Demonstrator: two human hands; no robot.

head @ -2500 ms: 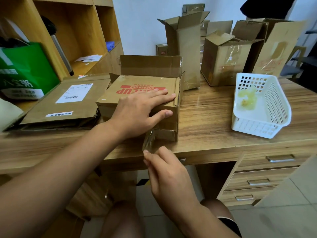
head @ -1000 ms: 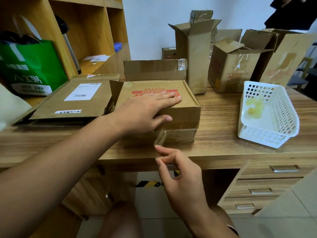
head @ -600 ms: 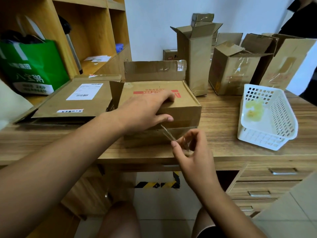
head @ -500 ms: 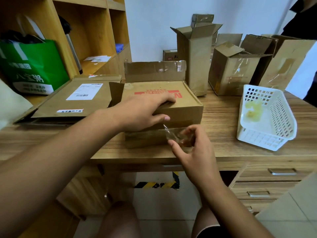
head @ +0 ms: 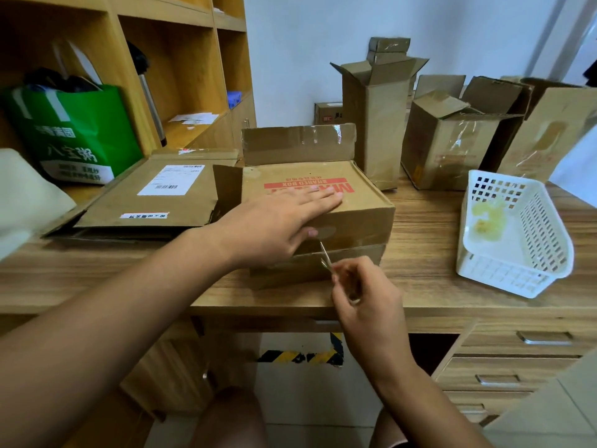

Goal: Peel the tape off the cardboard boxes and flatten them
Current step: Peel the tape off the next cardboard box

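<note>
Wooden desk point(head: 426, 240), shelving at left, opened cartons along wall. Box point(head: 361, 221) sits near front edge, within easy reach. Left hand point(head: 274, 224) lies flat on lid, fingers straight, likely bracing box against pull. Right hand point(head: 365, 292) is low before front face, pinching clear tape strip point(head: 324, 258) that runs up to seam. White basket point(head: 517, 276) stands at right.

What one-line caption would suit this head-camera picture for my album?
Left hand presses flat on a cardboard box while the right hand pinches a strip of clear tape stretched from its front.
</note>
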